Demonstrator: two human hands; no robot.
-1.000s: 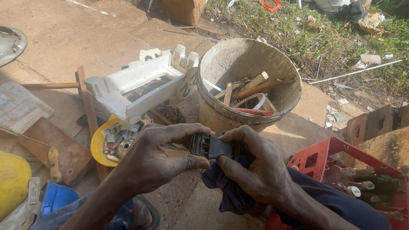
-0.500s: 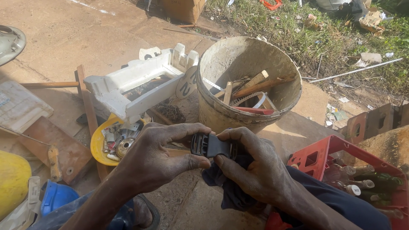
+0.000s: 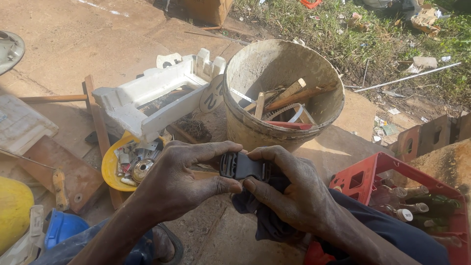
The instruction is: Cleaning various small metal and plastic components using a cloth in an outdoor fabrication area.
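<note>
A small black plastic part (image 3: 240,167), ribbed on its left end, is pinched between both my hands at the centre of the view. My left hand (image 3: 184,184) grips its left end with thumb below and fingers curled over the top. My right hand (image 3: 289,194) grips its right end and also bunches a dark cloth (image 3: 265,216) that hangs beneath the part. Both hands are dusty. My forearms reach in from the bottom edge.
A dirty bucket (image 3: 255,122) with wooden-handled tools stands just beyond my hands. A white plastic housing (image 3: 152,98) lies left of it, above a yellow dish (image 3: 110,169) of small parts. A red crate (image 3: 368,176) with bottles sits at right. Boards, a blue lid and a yellow container lie at left.
My hands and the black part have stayed almost in place; the fingers have only shifted slightly on it.
</note>
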